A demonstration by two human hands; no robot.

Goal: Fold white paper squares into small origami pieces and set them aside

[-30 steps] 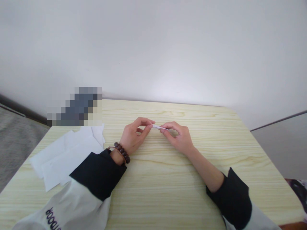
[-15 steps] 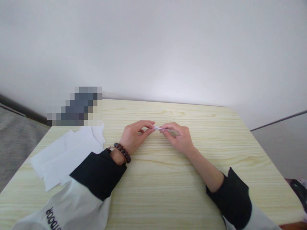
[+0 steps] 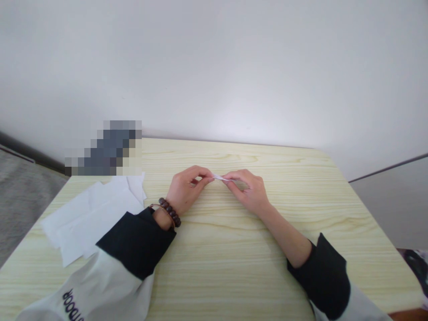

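A small, thin piece of folded white paper (image 3: 218,177) is stretched between my two hands above the middle of the table. My left hand (image 3: 187,188) pinches its left end between thumb and fingertips, and dark beads circle that wrist. At the other end, the thumb and bent fingers of my right hand (image 3: 250,191) are closed on the paper. Most of it is covered by the fingers, so its full shape cannot be made out.
Several loose white paper sheets (image 3: 96,214) overlap on the left of the light wooden table (image 3: 220,267). Behind them is a pixelated dark object (image 3: 109,149). A pale wall (image 3: 234,67) rises at the table's back edge. Something dark (image 3: 416,267) shows beyond the right edge.
My left hand has shifted slightly left, and a little more of the paper shows between my fingertips. My right hand is almost unmoved.
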